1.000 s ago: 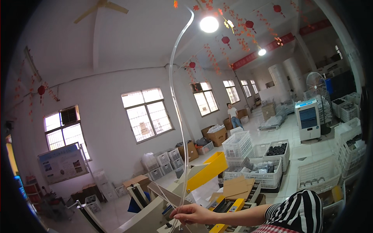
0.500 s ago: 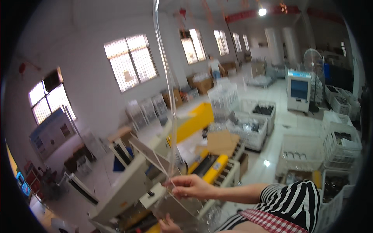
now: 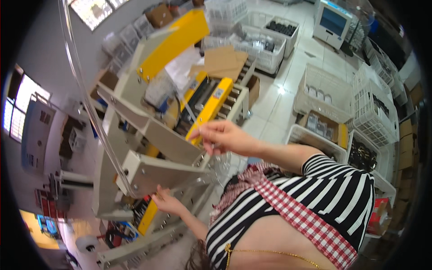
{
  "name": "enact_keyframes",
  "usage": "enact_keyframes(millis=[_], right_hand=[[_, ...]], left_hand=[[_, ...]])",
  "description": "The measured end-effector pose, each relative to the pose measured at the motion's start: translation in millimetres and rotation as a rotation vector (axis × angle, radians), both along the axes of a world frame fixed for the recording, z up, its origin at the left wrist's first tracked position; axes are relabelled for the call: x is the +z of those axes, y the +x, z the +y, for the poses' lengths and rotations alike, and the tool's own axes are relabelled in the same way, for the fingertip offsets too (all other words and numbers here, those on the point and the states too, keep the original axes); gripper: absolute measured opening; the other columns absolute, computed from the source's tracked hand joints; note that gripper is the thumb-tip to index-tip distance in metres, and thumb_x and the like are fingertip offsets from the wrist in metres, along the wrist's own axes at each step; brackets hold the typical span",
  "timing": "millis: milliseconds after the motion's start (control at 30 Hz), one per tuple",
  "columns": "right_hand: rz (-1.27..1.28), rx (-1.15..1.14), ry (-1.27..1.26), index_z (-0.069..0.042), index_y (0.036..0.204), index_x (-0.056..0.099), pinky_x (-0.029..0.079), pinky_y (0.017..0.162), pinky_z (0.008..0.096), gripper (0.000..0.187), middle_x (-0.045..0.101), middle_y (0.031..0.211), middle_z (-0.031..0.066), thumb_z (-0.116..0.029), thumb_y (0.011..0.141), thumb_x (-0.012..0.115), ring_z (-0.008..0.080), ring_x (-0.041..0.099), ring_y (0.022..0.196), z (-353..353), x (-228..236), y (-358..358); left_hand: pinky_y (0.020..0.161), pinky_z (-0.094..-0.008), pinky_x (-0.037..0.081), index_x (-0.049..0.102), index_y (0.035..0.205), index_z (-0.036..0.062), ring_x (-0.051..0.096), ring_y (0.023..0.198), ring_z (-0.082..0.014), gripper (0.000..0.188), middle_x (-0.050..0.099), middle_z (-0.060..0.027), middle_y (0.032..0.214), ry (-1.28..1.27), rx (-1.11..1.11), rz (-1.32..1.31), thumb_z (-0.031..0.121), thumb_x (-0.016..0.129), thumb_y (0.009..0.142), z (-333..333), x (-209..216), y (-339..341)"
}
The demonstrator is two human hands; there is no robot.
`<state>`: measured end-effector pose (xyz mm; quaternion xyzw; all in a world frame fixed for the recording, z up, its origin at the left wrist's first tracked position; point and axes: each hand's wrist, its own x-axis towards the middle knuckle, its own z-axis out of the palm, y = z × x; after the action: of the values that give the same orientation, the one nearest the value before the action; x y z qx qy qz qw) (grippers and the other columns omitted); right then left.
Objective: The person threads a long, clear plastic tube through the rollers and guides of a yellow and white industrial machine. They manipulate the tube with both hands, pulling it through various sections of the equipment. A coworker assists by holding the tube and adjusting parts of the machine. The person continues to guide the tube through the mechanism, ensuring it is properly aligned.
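Observation:
My right hand (image 3: 222,138) is raised over a beige machine with yellow guards (image 3: 212,105). Its fingers are pinched together, and what they hold, if anything, is too small to make out. Lower and to the left, my left hand (image 3: 167,201) is beside the lower edge of a beige metal arm (image 3: 164,173) of the machine, its fingers partly bent and apart. A long clear strand (image 3: 92,110), like a thin tube or twisted film, runs from above down to the left end of that arm. Crumpled clear plastic (image 3: 221,167) hangs just under my right hand.
Flat brown cardboard (image 3: 225,62) lies at the far end of the machine's rollers. White crates (image 3: 321,96) holding parts stand on the floor to the right. A white air cooler (image 3: 332,23) is behind them. At left stands a board (image 3: 38,130).
The view has tilted down toward my body. My right hand has come away from the clear strand. The left hand, low in the view before, now shows beside the machine's arm.

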<state>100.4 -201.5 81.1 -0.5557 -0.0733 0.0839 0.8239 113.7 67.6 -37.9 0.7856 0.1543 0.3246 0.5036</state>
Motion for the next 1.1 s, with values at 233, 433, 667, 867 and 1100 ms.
enact_keyframes(millis=[233,433,667,867,1100], right_hand=[[0.068,0.043,0.333,-0.003,0.111,0.053,0.029,0.044,0.0183,0.033,0.049,0.061,0.0012,-0.029,0.097,0.039,0.005,0.036,0.046,1,-25,13],[0.159,0.164,0.549,-0.006,0.104,0.049,0.028,0.043,0.0184,0.027,0.043,0.057,0.0004,-0.03,0.097,0.038,0.0059,0.03,0.045,20,-37,16],[0.191,0.256,0.578,-0.01,0.098,0.045,0.029,0.044,0.0196,0.021,0.049,0.062,0.0038,-0.03,0.097,0.038,0.0074,0.034,0.046,39,-45,19],[0.126,0.163,0.428,-0.012,0.097,0.043,0.03,0.042,0.0196,0.02,0.057,0.069,0.0096,-0.031,0.098,0.037,0.0112,0.043,0.047,42,-38,15],[-0.039,0.016,0.19,-0.01,0.097,0.041,0.04,0.046,0.02,0.02,0.061,0.068,0.0119,-0.03,0.098,0.039,0.0095,0.052,0.05,45,-27,7]], left_hand=[[0.055,-0.0293,0.045,0.053,0.079,-0.0035,0.058,0.057,-0.0163,0.028,0.061,-0.0103,0.066,-0.068,-0.02,-0.057,0.022,0.058,0.089,5,-10,7],[0.054,-0.026,0.043,0.054,0.088,-0.0029,0.061,0.061,-0.0145,0.03,0.06,-0.0071,0.072,-0.155,-0.034,-0.046,0.026,0.061,0.088,4,-15,8],[0.051,-0.0243,0.04,0.054,0.095,-0.0014,0.06,0.061,-0.0135,0.032,0.061,-0.0071,0.073,-0.171,-0.017,0.013,0.029,0.061,0.087,1,-10,9],[0.05,-0.0238,0.039,0.054,0.09,-0.0003,0.06,0.06,-0.0127,0.029,0.061,-0.0076,0.07,-0.158,-0.02,-0.014,0.028,0.061,0.087,0,-9,8],[0.055,-0.0243,0.042,0.055,0.092,-0.0008,0.061,0.069,-0.0138,0.023,0.062,-0.008,0.073,-0.179,-0.038,-0.003,0.022,0.059,0.088,6,-12,1]])
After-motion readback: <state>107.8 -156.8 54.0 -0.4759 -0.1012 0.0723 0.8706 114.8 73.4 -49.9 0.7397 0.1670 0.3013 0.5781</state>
